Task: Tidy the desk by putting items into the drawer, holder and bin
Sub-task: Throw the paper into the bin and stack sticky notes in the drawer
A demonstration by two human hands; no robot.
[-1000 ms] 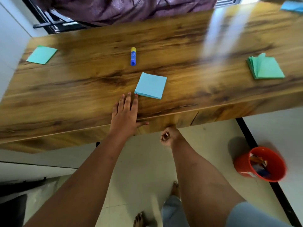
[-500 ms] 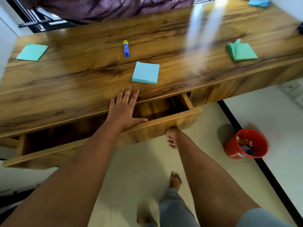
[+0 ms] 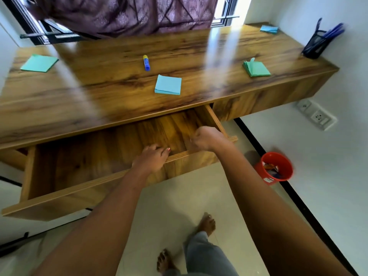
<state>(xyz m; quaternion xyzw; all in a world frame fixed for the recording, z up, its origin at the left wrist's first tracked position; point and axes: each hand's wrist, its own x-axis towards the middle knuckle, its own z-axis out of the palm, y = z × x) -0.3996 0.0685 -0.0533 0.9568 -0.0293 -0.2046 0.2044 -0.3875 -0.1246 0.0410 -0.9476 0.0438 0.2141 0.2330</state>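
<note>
The wooden drawer [image 3: 69, 170] stands pulled far out from under the desk [image 3: 99, 92], and its inside looks bare. My left hand [image 3: 152, 159] curls over the drawer's front edge. My right hand [image 3: 207, 139] hovers as a loose fist over the drawer's right corner, nothing visible in it. On the desk lie a blue sticky-note pad [image 3: 168, 84], a blue and yellow glue stick [image 3: 146, 62], a green pad [image 3: 256, 67] at right, a green pad [image 3: 39, 63] at far left and a blue pad [image 3: 269, 28] at the back right.
A black mesh pen holder [image 3: 315, 45] with blue pens stands at the desk's right end. A red bin [image 3: 275, 169] with scraps sits on the floor by the right wall. A wall socket [image 3: 316, 116] is above it. My feet are on the tiled floor below.
The drawer went from closed to wide open. My left hand slid from the desk top onto the drawer's front edge. My right hand rose from under the drawer front to above its right corner.
</note>
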